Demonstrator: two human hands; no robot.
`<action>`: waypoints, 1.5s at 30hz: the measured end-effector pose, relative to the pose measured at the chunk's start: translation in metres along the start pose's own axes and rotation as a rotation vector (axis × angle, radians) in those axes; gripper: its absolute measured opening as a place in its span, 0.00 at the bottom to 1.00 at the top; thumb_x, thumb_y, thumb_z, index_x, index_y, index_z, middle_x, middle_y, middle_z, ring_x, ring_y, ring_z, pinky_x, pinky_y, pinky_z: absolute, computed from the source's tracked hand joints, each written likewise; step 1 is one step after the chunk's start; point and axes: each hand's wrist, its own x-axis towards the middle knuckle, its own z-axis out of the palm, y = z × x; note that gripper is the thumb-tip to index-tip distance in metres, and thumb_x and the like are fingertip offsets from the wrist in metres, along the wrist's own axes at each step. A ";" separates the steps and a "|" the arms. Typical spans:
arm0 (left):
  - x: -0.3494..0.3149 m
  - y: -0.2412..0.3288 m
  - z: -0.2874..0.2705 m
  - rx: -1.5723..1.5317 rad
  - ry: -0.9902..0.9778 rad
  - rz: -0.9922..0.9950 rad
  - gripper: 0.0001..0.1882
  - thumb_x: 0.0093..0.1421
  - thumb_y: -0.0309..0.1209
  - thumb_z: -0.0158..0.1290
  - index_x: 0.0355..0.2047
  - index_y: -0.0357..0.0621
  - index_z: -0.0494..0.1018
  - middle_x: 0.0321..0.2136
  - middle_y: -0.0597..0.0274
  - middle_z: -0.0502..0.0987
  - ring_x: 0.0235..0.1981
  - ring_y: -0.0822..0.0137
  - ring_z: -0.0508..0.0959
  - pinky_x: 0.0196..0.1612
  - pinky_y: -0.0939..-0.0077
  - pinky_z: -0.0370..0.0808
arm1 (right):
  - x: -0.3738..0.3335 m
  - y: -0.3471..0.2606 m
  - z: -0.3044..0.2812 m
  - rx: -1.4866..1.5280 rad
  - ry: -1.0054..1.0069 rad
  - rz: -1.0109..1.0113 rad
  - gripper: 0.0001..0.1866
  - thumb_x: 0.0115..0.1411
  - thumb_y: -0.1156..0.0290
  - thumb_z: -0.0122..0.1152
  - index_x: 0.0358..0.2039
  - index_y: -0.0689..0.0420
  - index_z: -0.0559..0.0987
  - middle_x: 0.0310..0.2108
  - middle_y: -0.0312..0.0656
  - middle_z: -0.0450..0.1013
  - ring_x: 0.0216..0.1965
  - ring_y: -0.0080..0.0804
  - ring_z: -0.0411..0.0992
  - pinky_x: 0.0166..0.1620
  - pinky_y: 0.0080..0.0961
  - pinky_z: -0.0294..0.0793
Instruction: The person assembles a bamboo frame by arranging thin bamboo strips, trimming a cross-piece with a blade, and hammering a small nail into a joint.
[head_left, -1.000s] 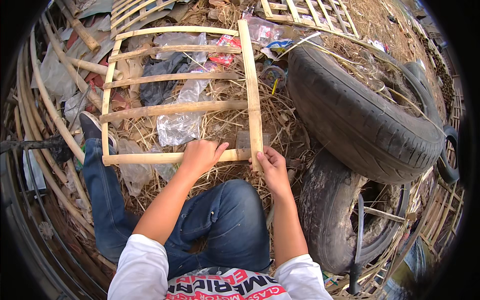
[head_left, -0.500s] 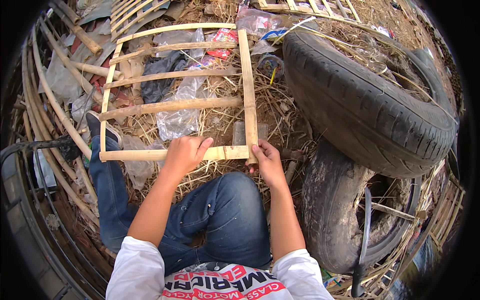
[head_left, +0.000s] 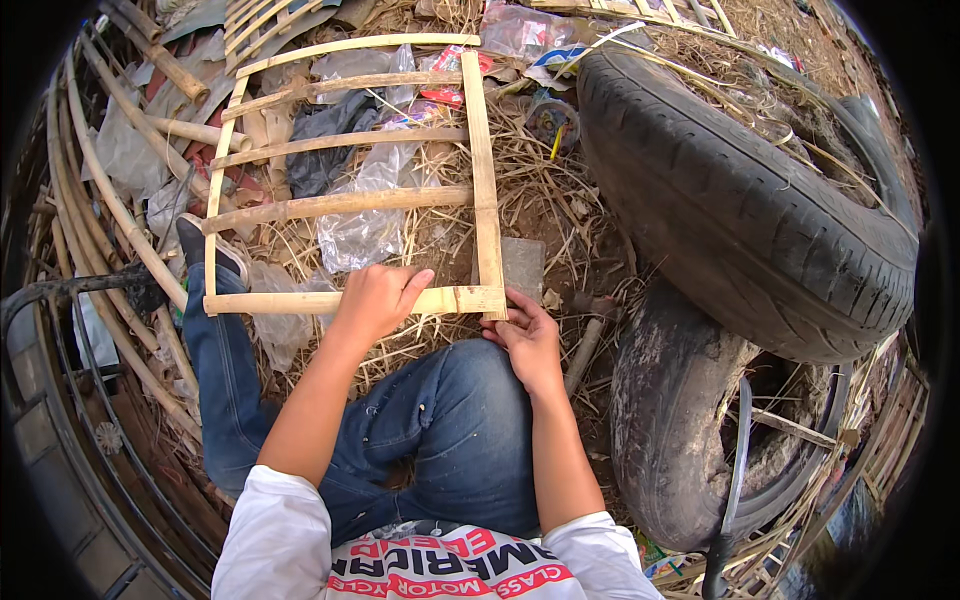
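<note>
A ladder-like bamboo frame (head_left: 340, 203) is held up before me, with several crosspieces between two long side strips. My left hand (head_left: 378, 300) is closed around its nearest crosspiece, right of the middle, thumb pointing up and right. At the near right corner, my right hand (head_left: 527, 343) has its fingers bent and pinched at the lower end of the right side strip (head_left: 482, 170), just under the crosspiece's end. Some of those fingertips are hidden behind the corner. The crosspiece's end lies over the strip there.
Two worn tyres, an upper tyre (head_left: 740, 200) and a lower tyre (head_left: 665, 420), lean at the right. A curved blade (head_left: 741, 455) rests by the lower one. Bamboo poles (head_left: 125, 220) line the left. Straw, plastic bags (head_left: 360, 225) and a grey block (head_left: 523, 265) cover the ground.
The right side strip has shifted left, its lower end passing from over the near crosspiece to beneath it. My right hand has slid slightly down, its thumb leaving the strip's face.
</note>
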 end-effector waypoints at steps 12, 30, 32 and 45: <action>0.017 -0.014 -0.005 0.024 -0.050 0.014 0.21 0.63 0.46 0.51 0.25 0.40 0.77 0.22 0.47 0.77 0.29 0.45 0.78 0.35 0.54 0.73 | -0.002 0.004 0.004 0.050 0.066 0.005 0.21 0.61 0.78 0.59 0.54 0.70 0.69 0.40 0.52 0.76 0.40 0.34 0.78 0.43 0.26 0.80; 0.185 -0.101 0.009 0.424 0.382 0.168 0.21 0.63 0.45 0.50 0.46 0.41 0.73 0.44 0.54 0.75 0.50 0.55 0.73 0.54 0.58 0.63 | 0.004 0.001 0.012 -0.024 0.194 0.032 0.15 0.62 0.72 0.61 0.44 0.71 0.74 0.31 0.47 0.78 0.31 0.28 0.78 0.35 0.22 0.79; 0.195 -0.102 0.005 0.441 0.141 -0.003 0.23 0.64 0.48 0.47 0.46 0.41 0.73 0.43 0.52 0.76 0.48 0.55 0.74 0.53 0.56 0.64 | 0.006 0.000 0.009 -0.068 0.181 0.069 0.14 0.63 0.71 0.59 0.43 0.70 0.75 0.31 0.45 0.78 0.30 0.28 0.77 0.35 0.22 0.79; 0.207 -0.098 -0.022 0.363 0.387 0.044 0.27 0.65 0.51 0.44 0.23 0.40 0.76 0.23 0.47 0.79 0.29 0.48 0.79 0.39 0.51 0.70 | 0.004 0.000 0.011 0.000 0.107 0.108 0.12 0.64 0.73 0.56 0.44 0.68 0.74 0.36 0.45 0.76 0.34 0.27 0.76 0.38 0.23 0.78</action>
